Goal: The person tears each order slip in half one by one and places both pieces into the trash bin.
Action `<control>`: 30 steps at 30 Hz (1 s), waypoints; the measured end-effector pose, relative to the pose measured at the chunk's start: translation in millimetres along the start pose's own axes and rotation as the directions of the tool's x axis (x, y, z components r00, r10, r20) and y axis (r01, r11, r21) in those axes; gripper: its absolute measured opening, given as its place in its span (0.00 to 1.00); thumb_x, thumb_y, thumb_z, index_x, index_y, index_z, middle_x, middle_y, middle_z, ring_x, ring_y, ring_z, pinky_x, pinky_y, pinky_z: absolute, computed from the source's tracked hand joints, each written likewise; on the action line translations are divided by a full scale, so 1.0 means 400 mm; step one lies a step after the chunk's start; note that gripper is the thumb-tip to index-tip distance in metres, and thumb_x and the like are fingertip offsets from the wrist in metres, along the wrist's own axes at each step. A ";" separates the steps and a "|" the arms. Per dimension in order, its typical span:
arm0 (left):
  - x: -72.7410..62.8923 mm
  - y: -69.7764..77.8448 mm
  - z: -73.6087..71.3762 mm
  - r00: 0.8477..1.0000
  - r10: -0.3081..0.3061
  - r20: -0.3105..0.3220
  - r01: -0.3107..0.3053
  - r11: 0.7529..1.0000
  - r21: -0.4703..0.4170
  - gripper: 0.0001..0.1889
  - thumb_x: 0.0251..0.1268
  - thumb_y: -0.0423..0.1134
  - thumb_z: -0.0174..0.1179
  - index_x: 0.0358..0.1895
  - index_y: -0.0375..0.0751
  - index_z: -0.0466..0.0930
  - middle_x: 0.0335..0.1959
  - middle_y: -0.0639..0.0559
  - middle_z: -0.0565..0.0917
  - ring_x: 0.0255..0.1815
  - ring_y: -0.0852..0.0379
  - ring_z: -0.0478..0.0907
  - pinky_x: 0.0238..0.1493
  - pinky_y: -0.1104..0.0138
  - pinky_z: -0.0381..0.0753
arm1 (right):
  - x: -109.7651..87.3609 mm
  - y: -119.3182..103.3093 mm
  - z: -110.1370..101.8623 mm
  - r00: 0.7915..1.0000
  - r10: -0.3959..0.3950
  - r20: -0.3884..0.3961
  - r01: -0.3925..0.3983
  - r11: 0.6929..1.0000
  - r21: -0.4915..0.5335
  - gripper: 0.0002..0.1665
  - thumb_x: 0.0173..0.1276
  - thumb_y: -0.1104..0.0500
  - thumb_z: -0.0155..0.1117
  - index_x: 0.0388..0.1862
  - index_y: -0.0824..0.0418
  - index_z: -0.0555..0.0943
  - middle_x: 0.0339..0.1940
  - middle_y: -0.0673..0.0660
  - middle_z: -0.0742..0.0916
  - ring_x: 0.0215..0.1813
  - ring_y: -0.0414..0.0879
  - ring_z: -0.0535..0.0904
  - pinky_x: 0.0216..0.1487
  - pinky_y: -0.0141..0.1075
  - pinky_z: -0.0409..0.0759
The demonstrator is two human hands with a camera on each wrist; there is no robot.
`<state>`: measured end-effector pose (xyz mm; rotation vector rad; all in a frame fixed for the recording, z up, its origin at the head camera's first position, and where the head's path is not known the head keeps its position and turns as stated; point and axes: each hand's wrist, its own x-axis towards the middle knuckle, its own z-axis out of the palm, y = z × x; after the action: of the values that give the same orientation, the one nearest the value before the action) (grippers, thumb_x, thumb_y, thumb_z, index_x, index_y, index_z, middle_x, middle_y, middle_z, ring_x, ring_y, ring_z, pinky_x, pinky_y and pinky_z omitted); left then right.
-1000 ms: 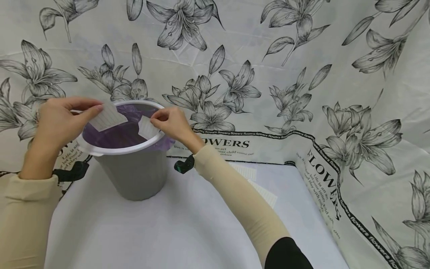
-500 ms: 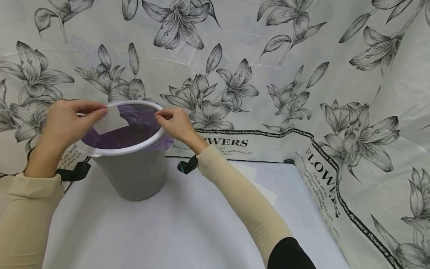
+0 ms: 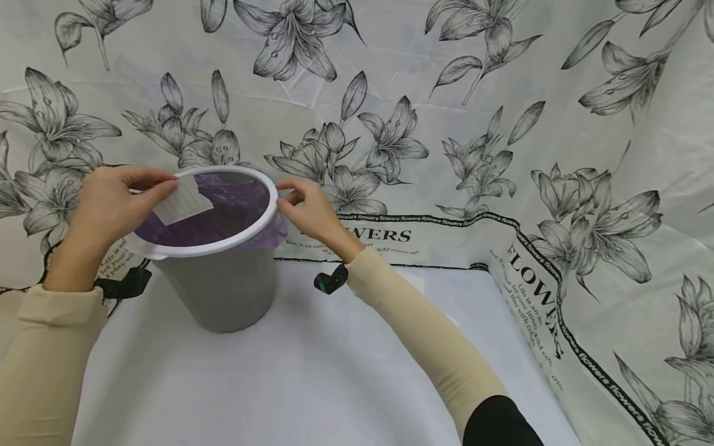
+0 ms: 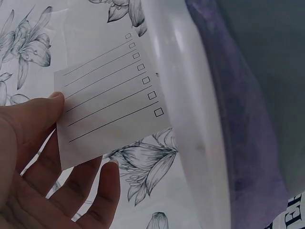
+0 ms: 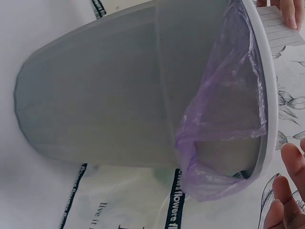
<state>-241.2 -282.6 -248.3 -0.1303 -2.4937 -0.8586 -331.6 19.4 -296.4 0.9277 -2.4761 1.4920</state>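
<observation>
A grey trash can (image 3: 217,291) with a white rim (image 3: 273,204) and a purple bag liner (image 3: 240,192) stands on the table in the head view. Over its left side, my left hand (image 3: 119,201) pinches a torn piece of lined paper (image 3: 184,201) between thumb and fingers. Small checkboxes run along one edge of that paper in the left wrist view. Just outside the rim on the right is my right hand (image 3: 307,207), its fingers loosely bent and holding nothing. In the right wrist view the liner (image 5: 190,152) hangs over the can's outside, near the right fingertips (image 5: 290,157).
On the white table (image 3: 279,384), a piece of lined paper (image 3: 414,283) lies behind the right forearm, mostly covered by it. Cloth (image 3: 474,155) printed with black flowers hangs behind and to the right.
The paper piece my right hand held over the can is gone from its fingers. That hand has moved right, outside the rim. My left hand shifted slightly right, still pinching its paper.
</observation>
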 end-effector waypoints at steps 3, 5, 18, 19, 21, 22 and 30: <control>0.001 -0.004 0.005 1.000 -0.009 0.030 0.008 1.000 0.015 0.22 0.75 0.53 0.60 0.55 0.38 0.88 0.49 0.35 0.88 0.34 0.84 0.69 0.29 0.82 0.68 | -0.011 0.013 -0.006 1.000 -0.003 0.002 0.003 1.000 -0.015 0.21 0.76 0.59 0.61 0.65 0.62 0.80 0.41 0.59 0.90 0.38 0.49 0.85 0.32 0.34 0.79; 0.000 -0.009 0.011 0.998 -0.003 0.067 0.001 1.000 0.031 0.22 0.76 0.52 0.59 0.56 0.38 0.87 0.53 0.33 0.87 0.38 0.78 0.73 0.30 0.82 0.68 | -0.020 0.026 -0.010 1.000 0.000 0.001 0.000 1.000 -0.029 0.21 0.76 0.59 0.61 0.65 0.62 0.79 0.41 0.59 0.91 0.38 0.50 0.85 0.34 0.34 0.80; -0.025 0.031 0.070 0.963 0.090 0.252 -0.110 0.992 0.066 0.18 0.78 0.42 0.58 0.60 0.34 0.83 0.53 0.30 0.86 0.52 0.32 0.84 0.52 0.40 0.81 | -0.093 0.110 -0.058 0.999 0.050 -0.002 -0.051 0.997 -0.064 0.21 0.77 0.58 0.60 0.66 0.61 0.79 0.42 0.61 0.90 0.42 0.49 0.85 0.41 0.37 0.78; -0.026 0.041 0.074 0.962 0.098 0.255 -0.119 0.991 0.067 0.17 0.78 0.42 0.58 0.59 0.34 0.83 0.53 0.31 0.86 0.52 0.33 0.84 0.52 0.40 0.81 | -0.099 0.116 -0.062 0.999 0.053 -0.003 -0.053 0.996 -0.068 0.21 0.77 0.58 0.60 0.66 0.62 0.79 0.42 0.62 0.91 0.42 0.49 0.85 0.41 0.37 0.78; -0.027 0.060 0.082 0.959 0.131 0.252 -0.154 0.985 0.074 0.17 0.77 0.42 0.59 0.58 0.34 0.84 0.51 0.32 0.87 0.50 0.35 0.84 0.50 0.42 0.82 | -0.111 0.128 -0.069 0.998 0.061 -0.001 -0.061 0.996 -0.067 0.21 0.77 0.59 0.60 0.65 0.63 0.79 0.41 0.62 0.91 0.40 0.50 0.86 0.38 0.36 0.77; -0.029 0.070 0.086 0.958 0.152 0.244 -0.174 0.982 0.074 0.16 0.77 0.41 0.59 0.58 0.35 0.85 0.50 0.33 0.88 0.48 0.37 0.85 0.49 0.44 0.82 | -0.118 0.134 -0.072 0.998 0.068 0.000 -0.068 0.995 -0.066 0.21 0.77 0.59 0.60 0.65 0.62 0.80 0.41 0.62 0.91 0.40 0.50 0.86 0.38 0.36 0.77; -0.060 0.135 0.125 0.932 0.353 0.085 -0.356 0.934 0.020 0.08 0.71 0.34 0.64 0.48 0.38 0.90 0.37 0.45 0.91 0.32 0.54 0.81 0.32 0.66 0.75 | -0.172 0.198 -0.080 0.991 0.134 0.000 -0.134 0.987 -0.085 0.20 0.77 0.57 0.62 0.64 0.59 0.81 0.37 0.58 0.91 0.39 0.46 0.86 0.38 0.36 0.78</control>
<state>-228.3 -207.9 -263.7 -0.5954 -2.4482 -0.6672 -326.3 103.1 -367.4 0.7659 -2.6302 1.4099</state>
